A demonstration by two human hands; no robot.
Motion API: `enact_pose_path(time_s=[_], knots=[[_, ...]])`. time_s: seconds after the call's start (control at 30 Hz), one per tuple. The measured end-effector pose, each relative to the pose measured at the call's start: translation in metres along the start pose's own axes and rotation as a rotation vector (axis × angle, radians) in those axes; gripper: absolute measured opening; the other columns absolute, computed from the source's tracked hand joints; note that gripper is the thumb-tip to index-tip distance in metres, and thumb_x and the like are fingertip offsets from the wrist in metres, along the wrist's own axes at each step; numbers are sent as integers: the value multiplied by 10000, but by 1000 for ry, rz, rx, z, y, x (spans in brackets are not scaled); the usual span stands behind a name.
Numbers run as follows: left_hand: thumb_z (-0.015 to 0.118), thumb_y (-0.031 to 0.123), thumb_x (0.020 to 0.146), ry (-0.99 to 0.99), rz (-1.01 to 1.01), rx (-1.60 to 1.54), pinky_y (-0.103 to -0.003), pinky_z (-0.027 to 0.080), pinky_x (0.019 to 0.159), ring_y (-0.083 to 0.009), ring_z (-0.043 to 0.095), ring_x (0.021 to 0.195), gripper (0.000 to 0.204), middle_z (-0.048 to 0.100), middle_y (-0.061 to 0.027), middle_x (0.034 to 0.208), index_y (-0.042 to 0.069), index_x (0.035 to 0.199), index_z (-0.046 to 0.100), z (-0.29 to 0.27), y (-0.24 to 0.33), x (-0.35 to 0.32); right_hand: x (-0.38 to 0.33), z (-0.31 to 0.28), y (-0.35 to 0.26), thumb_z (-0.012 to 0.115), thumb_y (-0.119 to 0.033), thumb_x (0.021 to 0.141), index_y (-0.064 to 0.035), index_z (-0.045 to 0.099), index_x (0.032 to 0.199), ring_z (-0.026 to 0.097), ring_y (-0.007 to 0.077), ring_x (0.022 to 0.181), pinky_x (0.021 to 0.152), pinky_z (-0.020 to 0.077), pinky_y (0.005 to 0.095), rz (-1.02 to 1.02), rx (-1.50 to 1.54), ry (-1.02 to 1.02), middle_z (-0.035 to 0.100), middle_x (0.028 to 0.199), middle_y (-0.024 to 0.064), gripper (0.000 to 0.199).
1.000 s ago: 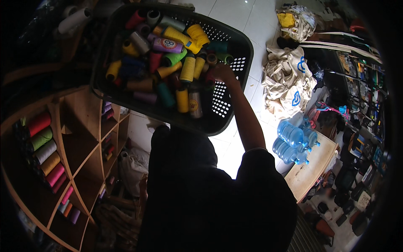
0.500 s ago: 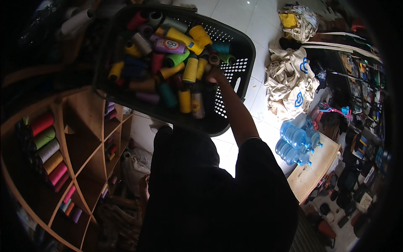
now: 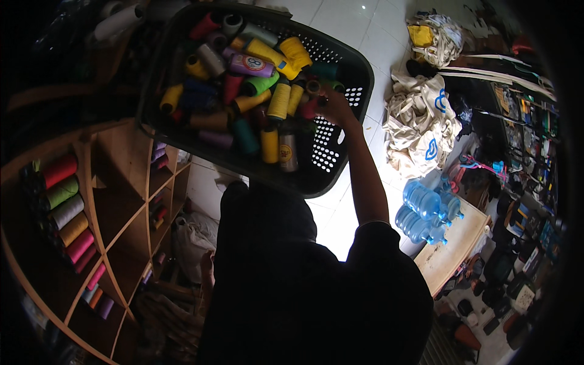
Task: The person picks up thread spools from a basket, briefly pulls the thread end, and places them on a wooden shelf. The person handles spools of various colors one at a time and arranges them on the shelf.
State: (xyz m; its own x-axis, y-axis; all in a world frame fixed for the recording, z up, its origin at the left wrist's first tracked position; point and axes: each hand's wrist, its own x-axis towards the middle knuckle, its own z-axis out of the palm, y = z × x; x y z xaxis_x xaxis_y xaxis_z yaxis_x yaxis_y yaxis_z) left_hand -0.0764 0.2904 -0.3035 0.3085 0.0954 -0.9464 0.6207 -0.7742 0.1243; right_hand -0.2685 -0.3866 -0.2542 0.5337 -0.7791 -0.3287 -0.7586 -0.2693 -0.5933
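A dark plastic basket (image 3: 359, 76) with perforated sides holds a heap of thread spools in many colours, among them a yellow spool (image 3: 279, 101), a purple spool (image 3: 252, 65) and a green spool (image 3: 260, 84). My right hand (image 3: 336, 111) reaches into its right side. The fingers are closed at a red thread spool (image 3: 309, 109), beside a brown spool (image 3: 313, 87); shadow partly hides the grip. Down by my left side hangs my left hand (image 3: 207, 266), away from the basket. Its fingers are too dark to make out.
A wooden shelf (image 3: 115, 243) with compartments stands at left, with several thread spools (image 3: 66, 210) in it. On the right are cream fabric bags (image 3: 420, 121), several blue water bottles (image 3: 423, 204) and a pale tabletop (image 3: 453, 243). White floor tiles (image 3: 340, 27) show behind the basket.
My right hand has drawn to the right and slightly up within the basket, and a red spool now shows at its fingers. My left hand stays low.
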Motion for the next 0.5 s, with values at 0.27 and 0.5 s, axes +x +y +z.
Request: enact_pose_path(time_s=[0.27, 0.5], knots=[[550, 378, 931, 6, 36, -88, -374, 474, 737, -175, 615, 804, 370, 612, -45, 962, 147, 1221, 544, 10, 61, -18, -10, 11, 13, 805, -157, 674, -81, 562, 1055, 662, 312, 920, 749, 532, 395, -89, -37, 281, 655, 964, 126, 459], [505, 341, 966, 24, 113, -40, -358, 486, 755, -191, 617, 834, 362, 613, -70, 987, 131, 1261, 516, 12, 75, -22, 2, 29, -12, 686, -88, 735, -92, 583, 1096, 658, 340, 924, 776, 544, 436, 119, -155, 409, 660, 1006, 160, 376]])
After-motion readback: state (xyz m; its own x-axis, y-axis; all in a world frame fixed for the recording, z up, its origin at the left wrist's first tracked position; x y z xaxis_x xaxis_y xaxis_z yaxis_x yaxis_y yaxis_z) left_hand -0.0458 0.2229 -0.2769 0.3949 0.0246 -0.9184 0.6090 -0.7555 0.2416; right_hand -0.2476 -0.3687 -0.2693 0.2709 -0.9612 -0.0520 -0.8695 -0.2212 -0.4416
